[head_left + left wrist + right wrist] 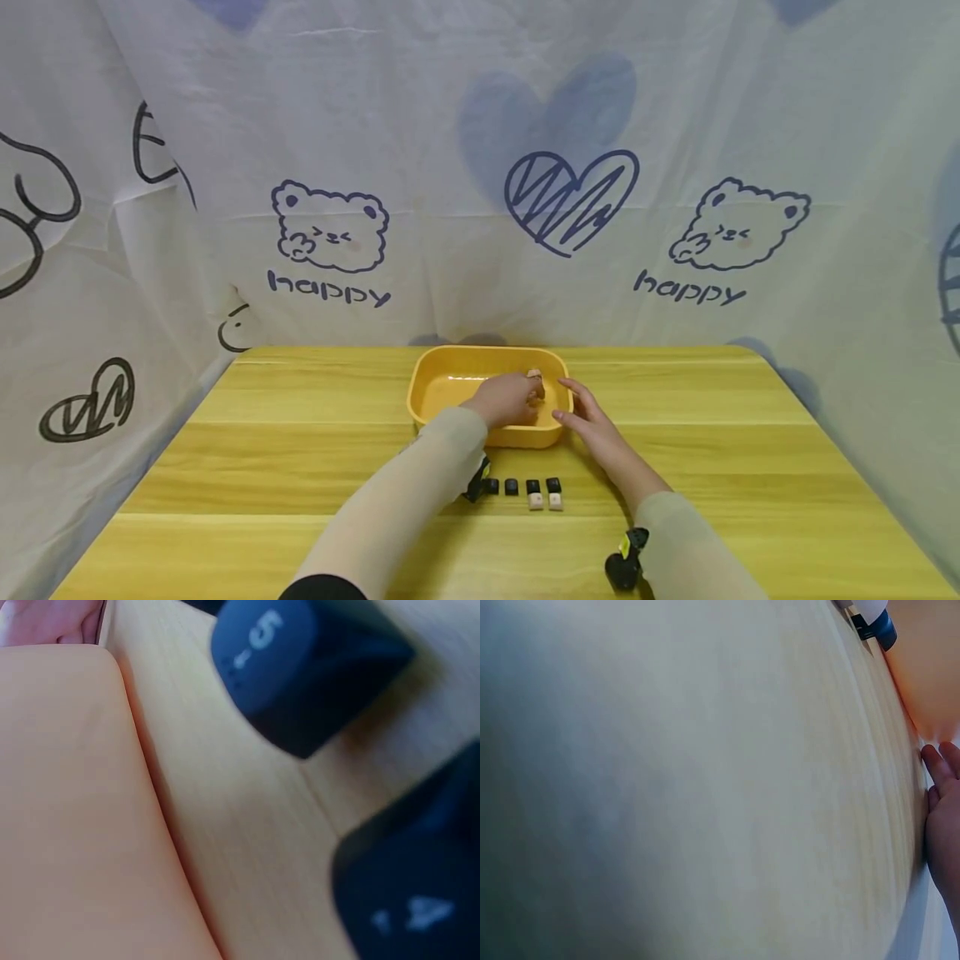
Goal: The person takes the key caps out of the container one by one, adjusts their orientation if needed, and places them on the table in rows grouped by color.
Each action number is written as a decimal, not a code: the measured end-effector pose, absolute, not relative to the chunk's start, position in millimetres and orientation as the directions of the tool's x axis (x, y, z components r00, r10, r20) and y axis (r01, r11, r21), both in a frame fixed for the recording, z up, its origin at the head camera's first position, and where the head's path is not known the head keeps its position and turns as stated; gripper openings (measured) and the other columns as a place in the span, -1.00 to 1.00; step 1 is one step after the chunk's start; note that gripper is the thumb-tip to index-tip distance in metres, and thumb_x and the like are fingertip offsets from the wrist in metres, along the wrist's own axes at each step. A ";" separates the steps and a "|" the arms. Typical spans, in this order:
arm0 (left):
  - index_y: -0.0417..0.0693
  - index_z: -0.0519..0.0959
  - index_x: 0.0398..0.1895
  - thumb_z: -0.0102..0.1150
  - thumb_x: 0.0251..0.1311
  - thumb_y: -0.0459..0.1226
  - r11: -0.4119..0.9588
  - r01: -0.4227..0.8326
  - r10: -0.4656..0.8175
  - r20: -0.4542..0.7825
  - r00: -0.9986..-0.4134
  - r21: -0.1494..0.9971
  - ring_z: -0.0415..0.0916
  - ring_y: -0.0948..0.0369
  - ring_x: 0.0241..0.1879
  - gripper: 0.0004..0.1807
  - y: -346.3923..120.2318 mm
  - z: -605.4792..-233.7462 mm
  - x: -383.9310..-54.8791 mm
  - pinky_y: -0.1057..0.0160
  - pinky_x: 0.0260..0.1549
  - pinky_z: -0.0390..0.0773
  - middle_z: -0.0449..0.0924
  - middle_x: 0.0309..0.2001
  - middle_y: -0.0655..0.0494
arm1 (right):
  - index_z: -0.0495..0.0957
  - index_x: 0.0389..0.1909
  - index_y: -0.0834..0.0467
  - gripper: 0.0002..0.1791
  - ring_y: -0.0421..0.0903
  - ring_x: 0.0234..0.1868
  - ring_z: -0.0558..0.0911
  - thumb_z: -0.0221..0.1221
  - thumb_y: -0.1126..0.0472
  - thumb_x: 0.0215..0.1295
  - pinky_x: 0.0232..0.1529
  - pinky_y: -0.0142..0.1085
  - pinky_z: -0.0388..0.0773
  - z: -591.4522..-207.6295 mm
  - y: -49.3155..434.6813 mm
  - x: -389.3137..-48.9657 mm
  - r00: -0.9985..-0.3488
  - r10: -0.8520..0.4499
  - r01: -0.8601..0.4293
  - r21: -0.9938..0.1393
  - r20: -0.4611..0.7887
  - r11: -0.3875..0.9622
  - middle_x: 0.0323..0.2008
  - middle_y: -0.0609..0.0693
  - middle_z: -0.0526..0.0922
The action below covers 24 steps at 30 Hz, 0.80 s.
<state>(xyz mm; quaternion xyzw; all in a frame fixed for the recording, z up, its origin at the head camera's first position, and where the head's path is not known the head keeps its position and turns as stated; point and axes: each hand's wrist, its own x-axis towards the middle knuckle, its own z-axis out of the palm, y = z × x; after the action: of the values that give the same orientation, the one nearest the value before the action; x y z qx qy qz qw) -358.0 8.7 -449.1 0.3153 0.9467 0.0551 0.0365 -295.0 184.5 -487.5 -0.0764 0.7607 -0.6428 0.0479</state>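
In the head view, the yellow tray (517, 438) lies with its long axis left to right. The left hand (510, 400) dips inside its right end, fingers bent down, any hold hidden; the right hand (596, 425), loosely spread, rests at its right wall, grasping nothing visible. Black keycaps (532, 486) and white keycaps (536, 502) run parallel to the tray's near side.

The left wrist view shows a keycap marked 5 (262, 652) beside the tray.

In the right wrist view, fingertips (928, 752) reach the tray's wall.

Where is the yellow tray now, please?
In the head view, the yellow tray stands centrally near the table's far edge, beyond the keycaps, right hand at its right rim.
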 end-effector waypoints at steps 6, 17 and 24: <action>0.10 0.57 -0.10 0.28 0.19 -0.23 0.808 0.572 0.581 -0.029 -0.813 0.141 0.50 0.23 -0.35 -0.79 7.5 -447.7 -357.7 0.24 -0.27 0.53 0.59 -0.31 0.24 | 0.05 0.48 0.01 -0.35 0.16 0.46 0.09 0.05 0.23 0.46 0.36 0.04 0.09 -487.9 185.0 -295.5 -0.982 -0.185 -0.056 -0.985 0.026 0.160 0.47 0.27 0.06; 0.10 0.65 -0.21 0.26 0.22 -0.21 0.806 0.574 0.583 -0.025 -0.812 0.142 0.47 0.24 -0.40 -0.90 0.7 -440.9 -352.7 0.26 -0.33 0.52 0.66 -0.20 0.21 | 0.05 0.49 0.04 -0.35 0.18 0.44 0.14 0.05 0.24 0.45 0.36 0.04 0.11 -487.9 184.8 -295.1 -0.983 -0.179 -0.063 -0.986 0.034 0.157 0.46 0.29 0.07; 0.11 0.62 -0.30 0.32 0.18 -0.18 0.809 0.566 0.578 -0.047 -0.814 0.158 0.46 0.26 -0.42 -0.92 -4.3 -443.2 -354.0 0.28 -0.37 0.50 0.59 -0.35 0.27 | 0.03 0.50 0.10 -0.34 0.20 0.44 0.12 0.05 0.26 0.46 0.37 0.03 0.09 -482.0 183.8 -292.7 -0.982 -0.189 -0.049 -0.989 0.022 0.138 0.46 0.32 0.04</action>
<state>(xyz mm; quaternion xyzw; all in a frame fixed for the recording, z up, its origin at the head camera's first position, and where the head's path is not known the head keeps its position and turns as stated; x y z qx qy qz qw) -354.0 -4.3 -443.2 0.3011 0.9500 0.0687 0.0464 -292.7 183.8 -482.0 -0.0789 0.7525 -0.6517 0.0537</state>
